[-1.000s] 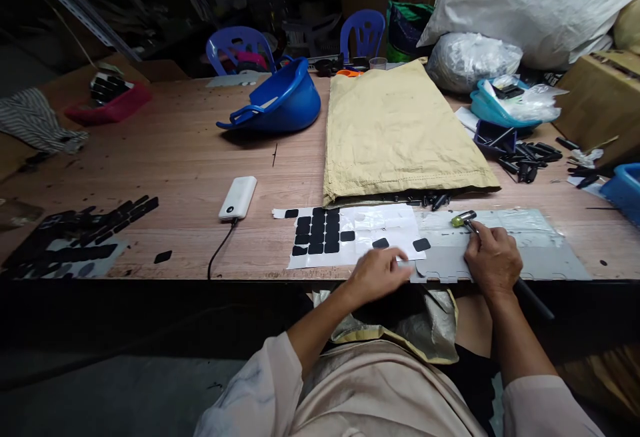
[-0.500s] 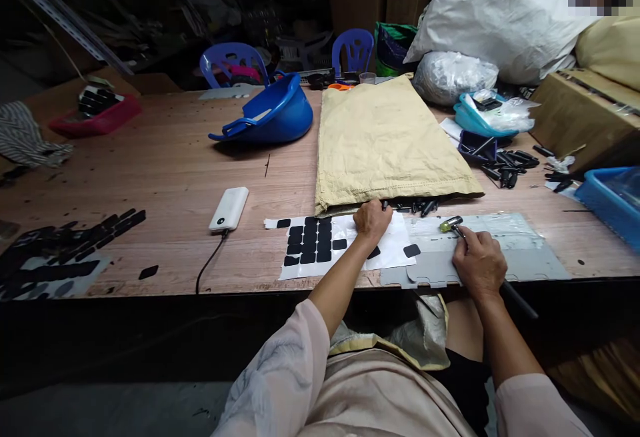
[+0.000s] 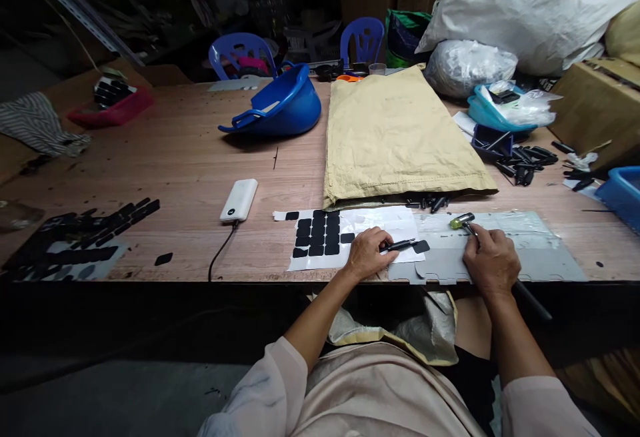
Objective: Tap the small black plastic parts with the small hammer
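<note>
Closed around a slim black pen-like piece (image 3: 400, 245), my left hand (image 3: 369, 254) rests over the white sheet (image 3: 395, 220) at the table's front edge. Rows of black rounded stickers (image 3: 318, 232) cover the sheet's left part. A loose black patch (image 3: 421, 246) lies by the tip of the piece. My right hand (image 3: 493, 260) grips a small hammer (image 3: 463, 221) with a yellowish face; its dark handle sticks out below the hand past the table edge. Under that hand is a grey plate (image 3: 525, 244). Several black pieces (image 3: 435, 202) show at the mouth of a tan sack (image 3: 405, 137).
A white power bank (image 3: 239, 200) with a cable lies left of the sheet. Beyond it is a tilted blue basin (image 3: 285, 107). Black strips (image 3: 115, 224) are at far left. On the right are a turquoise basket (image 3: 493, 110), a pile of black pieces (image 3: 525, 164) and a blue tray (image 3: 620, 194).
My left hand has drawn back from the sack's mouth to the front of the sheet, bringing the black pen-like piece out. The right hand keeps the hammer over the plate. The view has shifted slightly.
</note>
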Tool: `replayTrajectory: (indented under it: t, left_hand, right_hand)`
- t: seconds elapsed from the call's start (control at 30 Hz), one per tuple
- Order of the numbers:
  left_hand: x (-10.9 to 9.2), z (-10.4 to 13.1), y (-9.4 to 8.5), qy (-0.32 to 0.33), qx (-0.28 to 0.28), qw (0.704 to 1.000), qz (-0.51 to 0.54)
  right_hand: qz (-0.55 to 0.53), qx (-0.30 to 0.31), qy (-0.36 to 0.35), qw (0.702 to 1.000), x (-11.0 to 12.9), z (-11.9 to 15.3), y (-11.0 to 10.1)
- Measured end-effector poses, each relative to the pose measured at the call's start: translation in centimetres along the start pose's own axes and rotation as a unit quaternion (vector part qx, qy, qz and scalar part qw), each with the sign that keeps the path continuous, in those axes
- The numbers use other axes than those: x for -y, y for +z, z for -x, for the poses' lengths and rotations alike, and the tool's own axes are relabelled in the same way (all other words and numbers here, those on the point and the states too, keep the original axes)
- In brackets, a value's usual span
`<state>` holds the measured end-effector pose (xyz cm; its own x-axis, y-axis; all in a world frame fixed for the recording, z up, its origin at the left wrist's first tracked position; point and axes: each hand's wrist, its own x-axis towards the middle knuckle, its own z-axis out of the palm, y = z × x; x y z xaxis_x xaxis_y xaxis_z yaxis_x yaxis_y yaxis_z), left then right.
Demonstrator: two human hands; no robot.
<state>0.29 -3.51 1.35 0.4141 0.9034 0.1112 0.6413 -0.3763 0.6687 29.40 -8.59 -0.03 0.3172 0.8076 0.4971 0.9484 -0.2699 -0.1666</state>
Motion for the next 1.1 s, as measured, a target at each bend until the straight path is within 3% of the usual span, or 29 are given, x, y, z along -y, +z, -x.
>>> replayTrajectory:
  t: [0.27,0.4,0.53,0.63,0.73,0.93,1.1]
  left_hand:
    - [0.3,-0.3,0.0,0.011,0.01,1.0,0.014]
    - [0.4,-0.3,0.0,0.013,0.014,0.999,0.03]
    - [0.4,-0.4,0.0,0.008,0.015,0.999,0.039]
    - [0.4,-0.4,0.1,0.008,0.014,0.999,0.042]
    - [0.4,-0.5,0.2,0.01,0.013,0.999,0.048]
    - [0.5,-0.5,0.5,0.009,-0.002,0.999,0.052]
    - [0.5,-0.5,0.5,0.009,0.001,0.999,0.052]
  right_hand:
    - [-0.087,-0.005,0.015,0.996,-0.1,-0.2,-0.7]
    - [-0.216,-0.016,-0.019,0.976,2.8,1.1,-2.8]
    - [-0.314,0.074,-0.088,0.942,6.8,3.3,-4.7]
    - [-0.309,0.097,-0.127,0.937,8.7,4.6,-5.2]
    - [-0.293,0.07,-0.153,0.941,9.5,5.3,-5.2]
    - [-0.226,0.073,-0.186,0.953,9.0,5.7,-4.8]
    - [-0.254,0.028,-0.161,0.953,8.4,5.2,-5.3]
